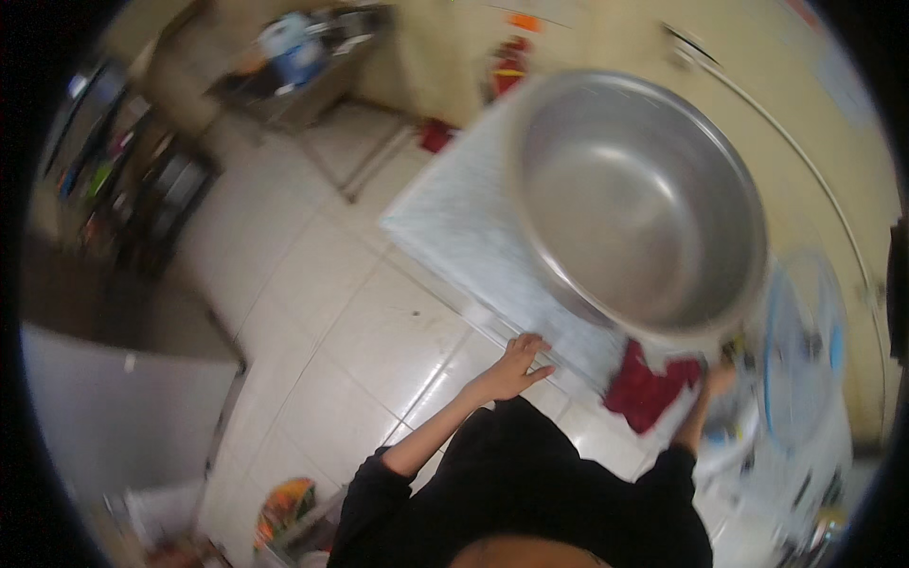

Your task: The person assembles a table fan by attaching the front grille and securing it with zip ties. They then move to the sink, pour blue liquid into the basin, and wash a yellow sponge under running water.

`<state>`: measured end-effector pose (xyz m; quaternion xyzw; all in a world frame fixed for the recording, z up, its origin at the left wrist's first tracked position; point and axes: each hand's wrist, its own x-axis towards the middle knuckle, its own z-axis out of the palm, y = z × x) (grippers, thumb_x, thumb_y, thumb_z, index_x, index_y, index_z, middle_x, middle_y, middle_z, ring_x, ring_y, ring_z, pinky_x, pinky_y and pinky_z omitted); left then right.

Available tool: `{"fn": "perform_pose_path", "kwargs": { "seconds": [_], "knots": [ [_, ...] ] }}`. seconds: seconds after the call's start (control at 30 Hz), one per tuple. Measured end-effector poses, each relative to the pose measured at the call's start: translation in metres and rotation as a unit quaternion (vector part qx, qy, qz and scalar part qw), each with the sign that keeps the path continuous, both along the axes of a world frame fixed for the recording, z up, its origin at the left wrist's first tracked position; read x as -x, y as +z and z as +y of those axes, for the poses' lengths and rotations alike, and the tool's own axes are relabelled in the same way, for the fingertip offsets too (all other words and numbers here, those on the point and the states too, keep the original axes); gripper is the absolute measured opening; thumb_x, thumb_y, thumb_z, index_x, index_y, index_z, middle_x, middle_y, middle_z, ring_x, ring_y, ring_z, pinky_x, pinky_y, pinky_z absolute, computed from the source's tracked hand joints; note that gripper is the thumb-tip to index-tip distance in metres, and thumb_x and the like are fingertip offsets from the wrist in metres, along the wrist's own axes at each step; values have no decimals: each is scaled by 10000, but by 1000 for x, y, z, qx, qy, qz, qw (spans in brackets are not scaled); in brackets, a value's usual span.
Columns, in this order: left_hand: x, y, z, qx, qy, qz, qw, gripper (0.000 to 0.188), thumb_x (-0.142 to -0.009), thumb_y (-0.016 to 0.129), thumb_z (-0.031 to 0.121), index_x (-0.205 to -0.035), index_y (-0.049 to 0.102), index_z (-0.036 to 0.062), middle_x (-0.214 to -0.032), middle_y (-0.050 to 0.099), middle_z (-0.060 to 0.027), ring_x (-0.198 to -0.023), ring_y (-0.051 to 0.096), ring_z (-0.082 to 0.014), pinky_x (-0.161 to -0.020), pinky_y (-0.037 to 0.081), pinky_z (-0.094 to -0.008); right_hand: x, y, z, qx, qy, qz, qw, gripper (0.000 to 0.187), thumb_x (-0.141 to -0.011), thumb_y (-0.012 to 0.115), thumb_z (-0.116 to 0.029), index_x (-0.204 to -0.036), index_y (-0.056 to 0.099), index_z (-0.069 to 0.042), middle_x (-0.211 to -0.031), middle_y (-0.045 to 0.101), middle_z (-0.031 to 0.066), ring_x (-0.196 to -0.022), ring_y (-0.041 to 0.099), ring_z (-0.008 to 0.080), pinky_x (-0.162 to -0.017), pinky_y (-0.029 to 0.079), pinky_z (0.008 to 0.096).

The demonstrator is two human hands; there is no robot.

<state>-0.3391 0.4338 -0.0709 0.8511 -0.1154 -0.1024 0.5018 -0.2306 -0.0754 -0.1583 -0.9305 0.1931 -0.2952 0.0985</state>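
Observation:
A big round metal basin (pixel 625 199) stands on the pale table (pixel 473 218), its inside bare and shiny. My left hand (pixel 516 367) is at the table's near edge with its fingers apart, holding nothing. A dark red cloth (pixel 649 388) lies crumpled at the near edge below the basin. Just right of that cloth, my right hand (pixel 720 379) reaches in among small things beside the basin's rim. Its fingers are blurred and partly hidden, so whether they grip anything is unclear.
Right of the basin stands a clear plastic container (pixel 805 350) with a blue rim. A red fire extinguisher (pixel 508 66) is by the wall. Far left are a metal side table (pixel 322 90), crowded shelves (pixel 142 180) and a grey metal cabinet (pixel 133 407).

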Motion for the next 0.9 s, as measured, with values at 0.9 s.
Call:
{"fn": "perform_pose_path", "kwargs": {
  "seconds": [0.9],
  "knots": [
    [-41, -3, 700, 481, 376, 130, 781, 403, -921, 513, 287, -1242, 416, 64, -1230, 486, -114, -1115, 512, -260, -954, 391, -381, -123, 115, 926, -513, 413, -13, 752, 351, -923, 495, -300, -1153, 545, -40, -1130, 562, 64, -1025, 516, 164, -888, 390, 303]
  ]
}}
